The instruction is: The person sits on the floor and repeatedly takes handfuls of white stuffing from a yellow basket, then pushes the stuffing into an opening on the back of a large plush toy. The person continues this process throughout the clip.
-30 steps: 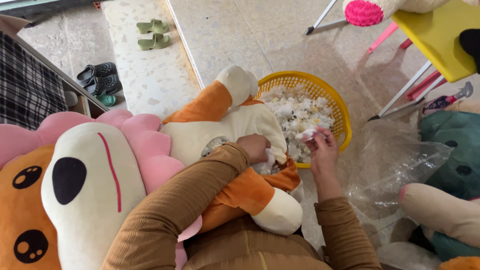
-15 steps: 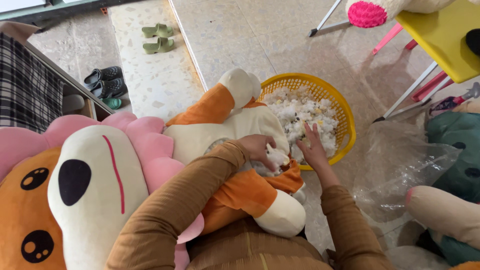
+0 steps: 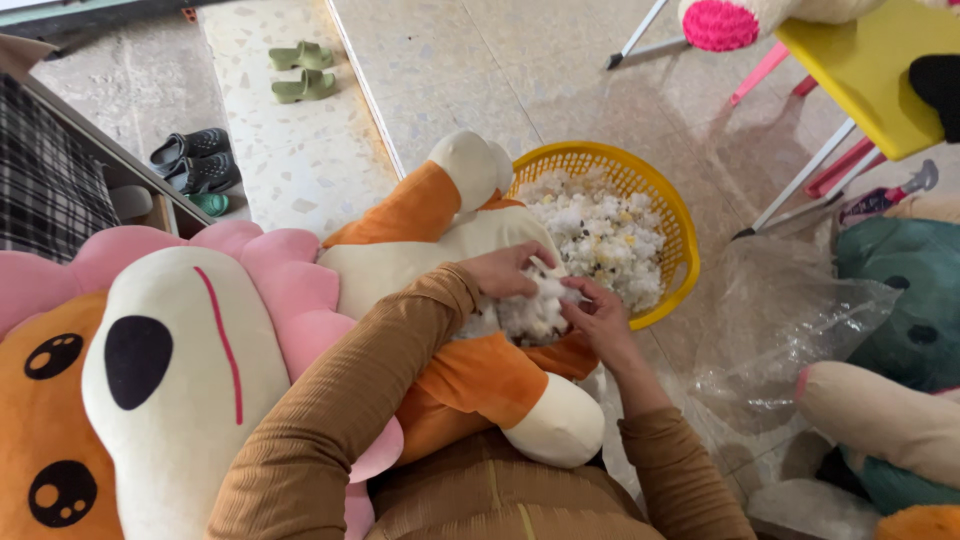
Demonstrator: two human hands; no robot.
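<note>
A big plush lion (image 3: 190,360) with a pink mane, cream muzzle and orange-and-cream body lies across my lap, legs pointing away. My left hand (image 3: 505,270) rests on its cream belly, fingers curled at an opening in the seam. My right hand (image 3: 598,322) pinches a white clump of stuffing (image 3: 535,312) against that opening, touching the left hand's fingers. Just beyond the toy stands a yellow plastic basket (image 3: 672,215) full of white and yellowish stuffing bits (image 3: 600,235).
A crumpled clear plastic bag (image 3: 790,320) lies on the tiled floor to the right, beside a teal plush (image 3: 900,290) and another cream-and-pink toy (image 3: 880,420). A yellow chair (image 3: 860,80) stands at upper right. Sandals (image 3: 300,72) and dark shoes (image 3: 195,160) sit at upper left.
My right hand came back from the basket with a clump of stuffing and now presses it at the toy's belly, next to my left hand.
</note>
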